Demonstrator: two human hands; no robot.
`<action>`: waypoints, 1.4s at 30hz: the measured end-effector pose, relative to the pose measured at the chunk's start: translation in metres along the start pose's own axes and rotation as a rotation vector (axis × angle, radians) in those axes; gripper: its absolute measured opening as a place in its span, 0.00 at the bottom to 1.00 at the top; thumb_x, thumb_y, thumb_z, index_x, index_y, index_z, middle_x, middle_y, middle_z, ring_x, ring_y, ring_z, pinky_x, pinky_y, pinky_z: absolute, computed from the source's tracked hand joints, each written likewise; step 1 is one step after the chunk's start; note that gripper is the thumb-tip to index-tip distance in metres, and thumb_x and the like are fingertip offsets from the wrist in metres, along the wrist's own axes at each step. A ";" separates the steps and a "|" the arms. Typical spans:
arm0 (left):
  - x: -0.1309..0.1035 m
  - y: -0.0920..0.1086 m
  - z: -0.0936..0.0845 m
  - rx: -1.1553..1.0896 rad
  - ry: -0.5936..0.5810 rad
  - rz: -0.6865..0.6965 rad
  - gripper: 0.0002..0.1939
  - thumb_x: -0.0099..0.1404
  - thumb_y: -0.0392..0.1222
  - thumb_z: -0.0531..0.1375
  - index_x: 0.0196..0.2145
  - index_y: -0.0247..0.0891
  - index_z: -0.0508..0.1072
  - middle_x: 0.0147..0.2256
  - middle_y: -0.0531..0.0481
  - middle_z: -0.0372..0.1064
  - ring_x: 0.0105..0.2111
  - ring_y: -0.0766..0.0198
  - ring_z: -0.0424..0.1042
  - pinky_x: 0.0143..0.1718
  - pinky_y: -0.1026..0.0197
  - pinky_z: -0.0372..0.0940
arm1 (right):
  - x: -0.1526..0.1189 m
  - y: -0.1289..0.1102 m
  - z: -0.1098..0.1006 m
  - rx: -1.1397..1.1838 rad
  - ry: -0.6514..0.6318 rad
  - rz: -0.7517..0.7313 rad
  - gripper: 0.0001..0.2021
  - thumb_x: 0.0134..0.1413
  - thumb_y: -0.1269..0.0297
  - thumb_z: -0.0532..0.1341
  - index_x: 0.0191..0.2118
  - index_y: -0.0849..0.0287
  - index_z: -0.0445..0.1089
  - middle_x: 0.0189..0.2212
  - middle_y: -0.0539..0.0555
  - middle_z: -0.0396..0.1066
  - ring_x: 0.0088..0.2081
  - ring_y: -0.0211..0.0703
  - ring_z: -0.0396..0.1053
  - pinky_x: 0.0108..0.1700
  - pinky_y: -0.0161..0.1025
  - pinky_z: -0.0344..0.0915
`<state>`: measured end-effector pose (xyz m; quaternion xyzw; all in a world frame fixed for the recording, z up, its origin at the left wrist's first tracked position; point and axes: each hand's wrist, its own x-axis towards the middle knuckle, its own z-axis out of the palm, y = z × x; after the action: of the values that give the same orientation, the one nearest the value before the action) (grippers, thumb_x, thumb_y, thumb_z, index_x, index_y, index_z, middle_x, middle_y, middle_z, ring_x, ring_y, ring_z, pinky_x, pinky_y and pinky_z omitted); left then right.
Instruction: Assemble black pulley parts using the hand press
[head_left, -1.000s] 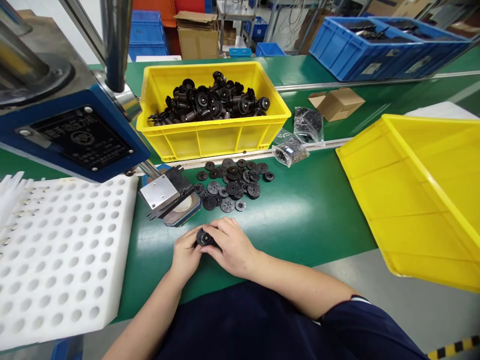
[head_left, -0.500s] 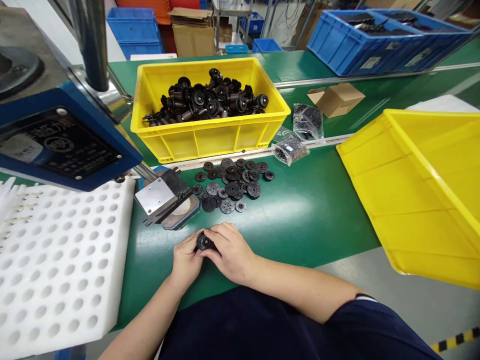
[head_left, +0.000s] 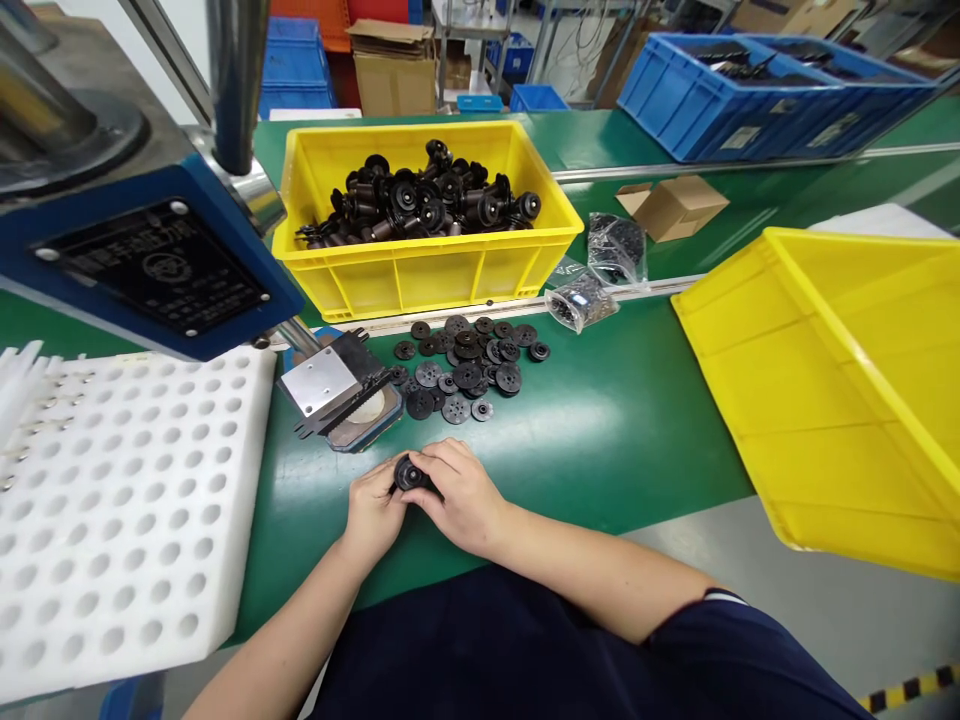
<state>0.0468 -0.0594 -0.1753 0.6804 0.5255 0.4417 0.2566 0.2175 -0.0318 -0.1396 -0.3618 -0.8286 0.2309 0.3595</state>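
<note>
Gripping one small part from both sides, the two hands meet low over the bench (head_left: 600, 440), right in front of the dark blue shirt! Between them sits the black round part (head_left: 409, 474), its ringed end facing up, a pale spot at its centre. The left hand (head_left: 373, 508) is closed in against the part's left side, most of its fingertips tucked out of sight. And the right hand (head_left: 463, 497), look, brings thumb and forefinger round from the other side, pinched close with the part between them

Just beyond the hands, loose black discs (head_left: 467, 375) lie scattered, plenty of them overlapping. To their left, the blue press (head_left: 150, 265) leans into view, a silver block (head_left: 320, 382) at the foot of its shaft, well apart from the part. Behind the discs, a yellow bin (head_left: 442, 278) carries a heap of dark parts (head_left: 405, 197); to its right lie two clear bags of black pieces and, near them, a small cardboard box (head_left: 679, 208). Over on the left, a white tray (head_left: 246, 470) shows row after row of round holes, and on the far right a second yellow bin (head_left: 810, 400) stands at an angle
</note>
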 end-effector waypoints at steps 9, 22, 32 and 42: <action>0.003 0.004 0.001 -0.020 0.008 -0.048 0.12 0.63 0.34 0.60 0.43 0.38 0.79 0.40 0.43 0.80 0.40 0.55 0.79 0.44 0.53 0.74 | 0.005 0.000 -0.005 0.011 -0.025 0.021 0.20 0.58 0.58 0.66 0.53 0.60 0.68 0.42 0.59 0.71 0.44 0.49 0.67 0.47 0.51 0.68; 0.000 0.002 0.000 -0.070 -0.039 -0.050 0.15 0.63 0.31 0.58 0.45 0.41 0.80 0.44 0.45 0.79 0.41 0.54 0.79 0.46 0.51 0.73 | 0.003 0.001 -0.006 0.024 -0.078 -0.016 0.20 0.57 0.58 0.66 0.53 0.59 0.68 0.42 0.58 0.71 0.43 0.47 0.67 0.47 0.49 0.68; -0.001 0.000 0.002 -0.114 -0.013 -0.150 0.11 0.62 0.36 0.62 0.43 0.40 0.79 0.41 0.45 0.80 0.40 0.54 0.79 0.46 0.51 0.72 | 0.007 0.005 -0.006 0.039 -0.087 -0.003 0.21 0.58 0.54 0.66 0.53 0.60 0.68 0.42 0.59 0.71 0.44 0.48 0.68 0.48 0.50 0.68; 0.006 0.044 -0.024 -0.529 0.146 -0.445 0.14 0.55 0.42 0.70 0.37 0.38 0.71 0.31 0.50 0.74 0.32 0.64 0.74 0.34 0.63 0.69 | 0.029 -0.001 -0.036 0.453 -0.097 0.185 0.19 0.56 0.55 0.67 0.50 0.58 0.73 0.35 0.53 0.70 0.36 0.40 0.69 0.39 0.40 0.69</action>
<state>0.0476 -0.0706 -0.1260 0.4258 0.5450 0.5436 0.4757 0.2308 -0.0055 -0.1036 -0.3348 -0.7353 0.4598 0.3685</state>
